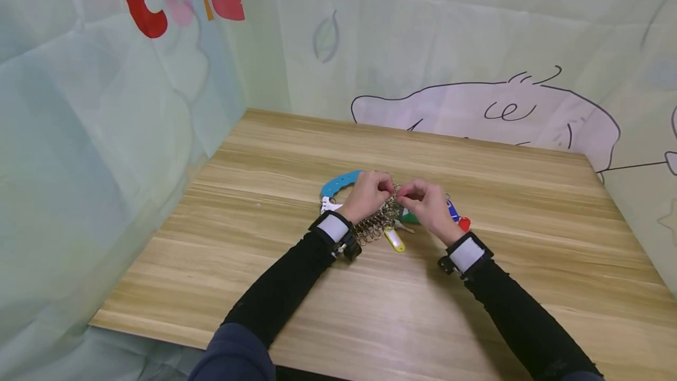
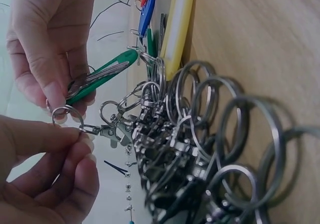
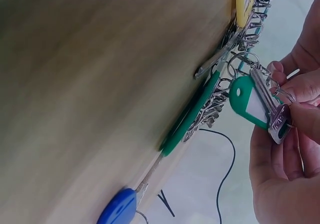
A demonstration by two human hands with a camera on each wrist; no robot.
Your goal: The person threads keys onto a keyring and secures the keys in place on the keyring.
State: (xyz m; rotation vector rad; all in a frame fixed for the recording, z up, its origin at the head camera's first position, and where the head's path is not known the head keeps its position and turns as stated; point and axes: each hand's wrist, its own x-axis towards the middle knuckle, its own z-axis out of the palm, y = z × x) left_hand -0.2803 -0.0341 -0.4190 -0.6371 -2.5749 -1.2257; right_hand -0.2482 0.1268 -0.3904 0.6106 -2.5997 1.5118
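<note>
Over a pile of metal clasps and split rings (image 2: 237, 134), both hands meet near the middle of the table. My left hand (image 1: 368, 196) pinches a small split ring (image 2: 67, 108) between thumb and forefinger; a metal swivel clasp (image 2: 107, 131) hangs from it. Right beside it, my right hand (image 1: 427, 204) pinches a silver key (image 3: 272, 104) by its head, along with the ring of a green key tag (image 3: 241, 98). Tag and key hang together at the fingertips, right at the split ring. The right palm is partly hidden in the head view.
A yellow key tag (image 1: 394, 240) lies at the pile's near edge. Another green tag (image 3: 192, 114), a blue tag (image 1: 452, 210) and a red tag (image 1: 464, 224) lie to the right. Behind the left hand curves a blue perforated band (image 1: 338, 183). Fabric walls (image 1: 423, 28) stand behind the wooden table (image 1: 238, 240).
</note>
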